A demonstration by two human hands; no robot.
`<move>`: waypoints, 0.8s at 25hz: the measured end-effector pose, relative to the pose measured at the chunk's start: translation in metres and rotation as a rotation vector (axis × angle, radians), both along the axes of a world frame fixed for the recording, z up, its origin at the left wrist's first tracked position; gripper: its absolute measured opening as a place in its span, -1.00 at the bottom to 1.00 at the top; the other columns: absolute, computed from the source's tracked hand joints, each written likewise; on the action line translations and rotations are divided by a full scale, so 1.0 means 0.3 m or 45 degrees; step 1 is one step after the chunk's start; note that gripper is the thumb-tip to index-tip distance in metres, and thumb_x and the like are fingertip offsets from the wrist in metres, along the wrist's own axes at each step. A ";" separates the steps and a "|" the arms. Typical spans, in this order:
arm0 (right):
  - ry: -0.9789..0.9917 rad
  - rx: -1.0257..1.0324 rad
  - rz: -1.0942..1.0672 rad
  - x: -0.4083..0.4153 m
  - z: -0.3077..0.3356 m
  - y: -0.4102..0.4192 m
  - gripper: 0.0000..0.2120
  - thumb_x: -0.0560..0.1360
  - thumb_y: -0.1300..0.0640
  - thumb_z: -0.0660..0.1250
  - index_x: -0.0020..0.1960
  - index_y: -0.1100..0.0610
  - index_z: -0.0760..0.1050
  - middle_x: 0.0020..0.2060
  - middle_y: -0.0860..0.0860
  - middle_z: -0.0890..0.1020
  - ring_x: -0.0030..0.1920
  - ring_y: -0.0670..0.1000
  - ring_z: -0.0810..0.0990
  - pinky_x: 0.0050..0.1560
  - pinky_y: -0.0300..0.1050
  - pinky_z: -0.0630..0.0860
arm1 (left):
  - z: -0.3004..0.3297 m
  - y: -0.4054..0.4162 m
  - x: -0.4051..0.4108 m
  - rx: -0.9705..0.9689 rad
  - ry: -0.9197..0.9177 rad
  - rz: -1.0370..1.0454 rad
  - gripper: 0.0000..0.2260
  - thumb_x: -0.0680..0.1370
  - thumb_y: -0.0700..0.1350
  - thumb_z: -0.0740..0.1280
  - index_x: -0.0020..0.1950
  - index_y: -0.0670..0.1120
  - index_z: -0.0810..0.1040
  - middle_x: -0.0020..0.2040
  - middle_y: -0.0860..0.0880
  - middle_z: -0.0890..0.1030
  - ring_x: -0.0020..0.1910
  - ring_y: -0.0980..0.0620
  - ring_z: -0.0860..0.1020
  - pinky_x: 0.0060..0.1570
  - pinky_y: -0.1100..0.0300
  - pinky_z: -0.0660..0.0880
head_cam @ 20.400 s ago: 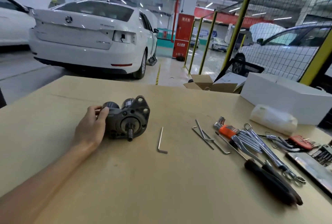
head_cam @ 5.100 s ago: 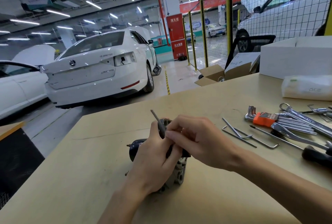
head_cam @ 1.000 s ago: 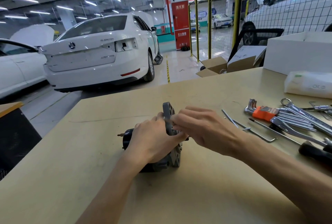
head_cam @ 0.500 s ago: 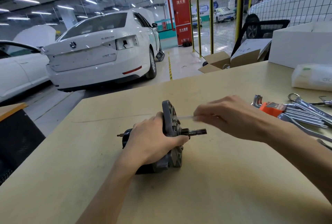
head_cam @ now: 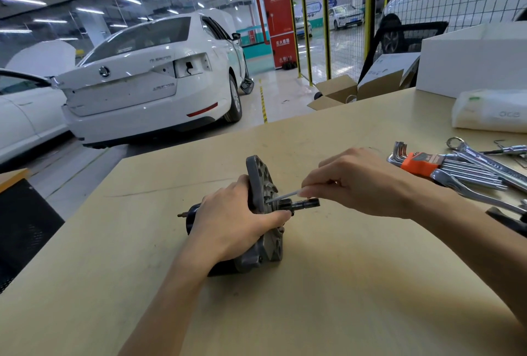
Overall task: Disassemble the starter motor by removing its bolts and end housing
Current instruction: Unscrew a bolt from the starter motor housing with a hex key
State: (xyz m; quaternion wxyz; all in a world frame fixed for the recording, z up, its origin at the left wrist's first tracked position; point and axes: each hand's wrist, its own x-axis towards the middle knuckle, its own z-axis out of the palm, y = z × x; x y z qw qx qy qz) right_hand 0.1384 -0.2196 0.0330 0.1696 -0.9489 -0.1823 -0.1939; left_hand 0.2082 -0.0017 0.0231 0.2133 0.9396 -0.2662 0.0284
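Fingertips of the right hand (head_cam: 359, 181) pinch a thin silver rod (head_cam: 283, 195), likely a hex key, whose far tip meets the face of the end housing (head_cam: 261, 184) just above the protruding shaft (head_cam: 306, 204), at the centre of the frame. The left hand (head_cam: 233, 221) wraps its curled fingers and thumb around the starter motor (head_cam: 256, 253), gripping it where the grey flange meets the dark body and holding it on its side on the pale wooden table (head_cam: 313, 298). The motor lies mid-frame, shaft pointing right, with a small stud sticking out of its left end.

At the right edge of the frame, well apart from the motor, a set of hex keys in an orange holder (head_cam: 422, 162) rests beside several wrenches (head_cam: 484, 167). A white plastic bag (head_cam: 490, 111) and a white box (head_cam: 473, 62) sit further back at the upper right. Beyond the table's far edge, open cardboard boxes (head_cam: 356, 90) stand on the workshop floor near a yellow mesh fence (head_cam: 325, 19). A white sedan (head_cam: 148, 79) is parked at the upper left.
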 end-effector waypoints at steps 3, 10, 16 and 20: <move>-0.007 -0.008 -0.025 -0.002 -0.004 0.004 -0.61 0.52 -0.23 0.13 0.00 -0.07 0.67 -0.26 -0.05 0.66 -0.26 -0.01 0.52 -0.34 -0.29 0.31 | 0.001 0.000 -0.005 -0.004 -0.008 -0.002 -0.59 0.37 0.39 0.38 0.06 0.23 0.38 -0.06 0.22 0.56 -0.05 0.10 0.51 -0.15 0.11 0.34; -0.134 -0.133 -0.075 -0.028 -0.003 0.040 -0.75 0.58 -0.12 0.25 -0.11 -0.09 0.66 -0.44 -0.10 0.47 -0.42 -0.05 0.40 -0.44 -0.31 0.15 | -0.006 -0.005 -0.007 0.050 -0.045 0.034 -0.45 0.36 0.41 0.36 0.19 0.16 0.31 0.06 0.15 0.57 0.05 0.00 0.53 -0.03 0.06 0.39; -0.244 -0.229 -0.173 -0.033 -0.037 0.104 -0.69 0.63 -0.10 0.18 -0.05 -0.01 0.66 -0.41 -0.03 0.49 -0.42 0.11 0.48 -0.43 -0.07 0.42 | -0.031 0.003 -0.026 -0.173 -0.242 -0.174 -0.20 0.52 0.24 0.35 0.54 0.39 -0.17 0.56 0.05 0.07 0.10 -0.14 0.56 0.07 0.05 0.44; -0.269 -0.153 -0.313 -0.014 -0.051 0.104 -0.65 0.64 -0.08 0.13 -0.01 0.05 0.64 -0.29 0.01 0.53 -0.37 0.16 0.49 -0.34 0.01 0.44 | -0.020 -0.009 -0.002 -0.205 -0.212 -0.145 -0.80 0.54 0.28 0.27 0.11 0.32 0.56 0.50 0.11 0.14 0.15 -0.04 0.55 0.21 0.13 0.45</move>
